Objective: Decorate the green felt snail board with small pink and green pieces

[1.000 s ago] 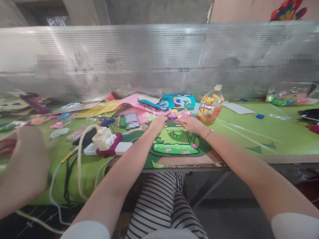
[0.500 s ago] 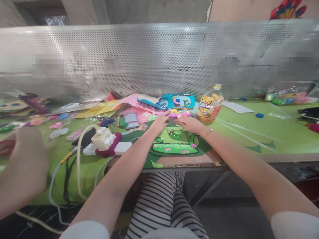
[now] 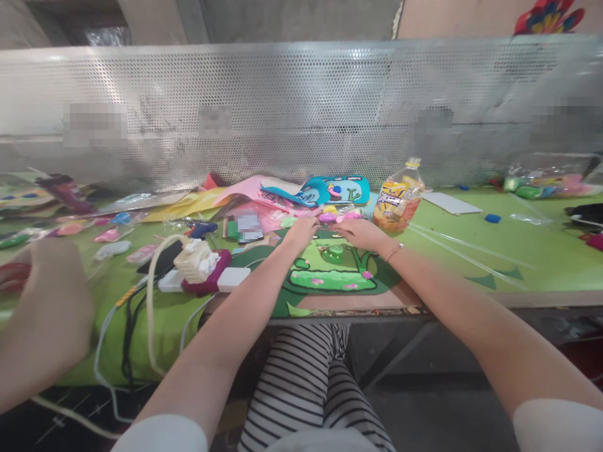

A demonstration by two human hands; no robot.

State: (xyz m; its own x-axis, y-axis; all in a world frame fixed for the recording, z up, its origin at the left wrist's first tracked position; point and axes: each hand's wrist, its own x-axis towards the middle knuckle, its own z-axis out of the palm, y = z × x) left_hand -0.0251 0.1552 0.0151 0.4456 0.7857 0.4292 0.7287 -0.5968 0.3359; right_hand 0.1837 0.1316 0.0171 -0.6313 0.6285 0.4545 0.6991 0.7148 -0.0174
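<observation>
A green picture board [image 3: 301, 279] with a raised grass strip, pink flowers and a round green swirl [image 3: 332, 252] lies in front of me, close to the table's front edge. My left hand [image 3: 304, 232] rests at the board's upper left, fingers closed and bent down. Across from it, my right hand [image 3: 360, 235] lies at the upper right, its fingers drawn together and pointing inward. What the fingertips hold, if anything, is too small to make out. Just beyond them are a purple lump [image 3: 326, 218] and a pink lump [image 3: 351, 216], apparently modelling clay.
Right of the board stands a plastic bottle [image 3: 398, 199] with a yellow cap. A blue picture board [image 3: 355, 188] lies behind. Left are a power strip [image 3: 233, 280] with plugs and cables, and another person's arm [image 3: 51, 314]. A perforated metal panel [image 3: 282, 100] borders the back.
Both hands stay at the board's upper edge with hardly any movement. The whole view has shifted very slightly.
</observation>
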